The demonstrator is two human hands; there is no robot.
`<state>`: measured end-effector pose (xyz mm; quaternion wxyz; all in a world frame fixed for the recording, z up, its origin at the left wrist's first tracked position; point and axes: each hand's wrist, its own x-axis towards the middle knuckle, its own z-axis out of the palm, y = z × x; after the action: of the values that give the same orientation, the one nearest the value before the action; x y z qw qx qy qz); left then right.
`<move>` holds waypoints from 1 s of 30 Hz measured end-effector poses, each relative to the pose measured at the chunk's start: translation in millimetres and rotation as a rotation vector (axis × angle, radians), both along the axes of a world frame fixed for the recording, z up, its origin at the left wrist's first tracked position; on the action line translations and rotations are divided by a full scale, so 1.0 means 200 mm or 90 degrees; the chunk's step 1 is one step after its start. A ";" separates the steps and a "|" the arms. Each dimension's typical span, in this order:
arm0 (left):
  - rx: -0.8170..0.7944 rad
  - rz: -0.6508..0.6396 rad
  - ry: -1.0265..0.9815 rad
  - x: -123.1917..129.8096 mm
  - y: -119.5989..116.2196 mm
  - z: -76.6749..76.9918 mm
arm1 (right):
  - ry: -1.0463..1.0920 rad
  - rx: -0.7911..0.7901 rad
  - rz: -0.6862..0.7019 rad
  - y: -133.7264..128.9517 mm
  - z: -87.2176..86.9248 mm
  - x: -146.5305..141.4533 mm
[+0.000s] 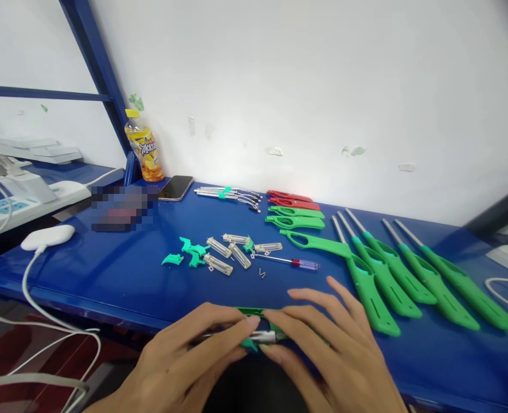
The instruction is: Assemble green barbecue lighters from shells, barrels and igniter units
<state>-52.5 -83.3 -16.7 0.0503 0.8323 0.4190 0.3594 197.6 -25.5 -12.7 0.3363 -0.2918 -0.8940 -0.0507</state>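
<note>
Close to the table's near edge, my left hand (194,347) and my right hand (329,332) pinch a partly assembled green lighter housing (249,311) between them. A short silver metal piece (266,336) and a teal trigger (249,344) show between my fingertips. My left thumb and fingers close around the left part. On the right, thumb and forefinger grip the other end while the remaining fingers are raised and spread. Much of the housing is hidden behind my fingers. Beyond it lie clear fuel tanks (218,264), loose teal triggers (194,250), small screws (261,273) and a screwdriver (305,264).
Finished-looking green lighters (372,292) with metal tubes lie at right. Red housing halves (292,203), green housing halves (299,222) and metal tubes with wires (223,194) lie farther back. A phone (176,188), drink bottle (145,150) and white cabled device (47,236) are at left.
</note>
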 end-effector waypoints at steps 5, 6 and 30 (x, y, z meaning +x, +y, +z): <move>0.053 0.048 -0.030 -0.01 0.02 0.06 | 0.056 -0.070 0.063 0.03 0.05 -0.06; 0.043 0.047 -0.045 -0.01 0.02 0.07 | 0.056 -0.074 0.065 0.03 0.06 -0.07; -0.137 0.087 -0.117 -0.10 0.05 0.05 | -0.013 -0.005 -0.095 0.07 0.04 0.07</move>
<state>-71.7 -72.8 -7.1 0.1525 0.7550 0.5046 0.3900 211.6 -11.7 -4.4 0.3213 -0.3583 -0.8734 -0.0749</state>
